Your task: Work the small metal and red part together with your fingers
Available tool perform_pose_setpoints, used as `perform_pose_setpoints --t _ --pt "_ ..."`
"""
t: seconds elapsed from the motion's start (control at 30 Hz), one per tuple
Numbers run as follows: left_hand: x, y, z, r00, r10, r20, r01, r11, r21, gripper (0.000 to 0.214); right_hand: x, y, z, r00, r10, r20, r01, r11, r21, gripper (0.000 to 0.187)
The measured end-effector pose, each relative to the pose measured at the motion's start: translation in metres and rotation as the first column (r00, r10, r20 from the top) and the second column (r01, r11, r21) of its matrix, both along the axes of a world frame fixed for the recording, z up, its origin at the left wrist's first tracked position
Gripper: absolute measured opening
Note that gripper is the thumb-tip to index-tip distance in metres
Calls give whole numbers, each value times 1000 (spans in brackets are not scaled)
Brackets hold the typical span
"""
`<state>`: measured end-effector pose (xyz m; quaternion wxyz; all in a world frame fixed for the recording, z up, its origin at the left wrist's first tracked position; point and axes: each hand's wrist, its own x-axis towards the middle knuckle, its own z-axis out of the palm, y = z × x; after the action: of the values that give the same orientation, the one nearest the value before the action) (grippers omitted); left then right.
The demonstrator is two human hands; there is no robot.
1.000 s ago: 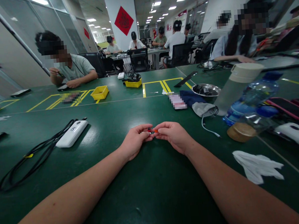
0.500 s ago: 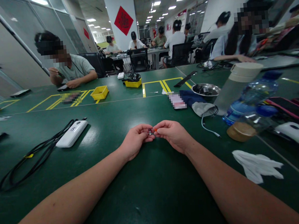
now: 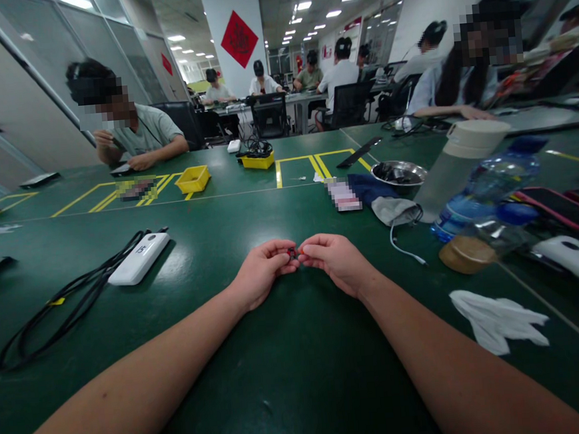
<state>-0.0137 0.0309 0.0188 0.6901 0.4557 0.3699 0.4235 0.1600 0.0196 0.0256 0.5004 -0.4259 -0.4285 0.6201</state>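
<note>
Both my hands rest on the green table (image 3: pixel 290 351), fingertips meeting at its middle. My left hand (image 3: pixel 261 273) is closed in a pinch on a tiny dark-and-red part (image 3: pixel 291 251). My right hand (image 3: pixel 336 260) is closed too, pinching a small orange piece that touches the same part from the right. The part is too small to name. Both forearms lie along the table toward me.
A white power bank (image 3: pixel 138 258) with a black cable (image 3: pixel 61 308) lies left. Right are water bottles (image 3: pixel 488 191), a wooden lid (image 3: pixel 465 255), a metal bowl (image 3: pixel 399 173), phones and a white tissue (image 3: pixel 498 324). Yellow trays (image 3: pixel 193 180) and other seated people are beyond.
The fingertips of both hands have shifted slightly and closed together around the tiny part; less of the orange piece shows. The arms stay in place.
</note>
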Motion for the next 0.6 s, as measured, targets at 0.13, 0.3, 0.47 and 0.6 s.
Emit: perform_pose_setpoints --t 0.13,0.3,0.47,0.6 --pt "0 1 -2 1000 19 -11 -19 1000 -15 24 1 2 1 999 0 -34 -1 999 -39 7" --pt "0 1 -3 1000 11 -26 -11 1000 0 25 1 2 -2 1000 -9 -15 9 999 -50 5" --pt "1 0 -1 999 11 -36 -11 1000 6 26 0 2 -1 1000 1 -10 -1 999 -49 7" --pt "1 0 -1 998 10 -56 -10 1000 12 28 0 1 0 1000 2 -6 -2 999 -52 8"
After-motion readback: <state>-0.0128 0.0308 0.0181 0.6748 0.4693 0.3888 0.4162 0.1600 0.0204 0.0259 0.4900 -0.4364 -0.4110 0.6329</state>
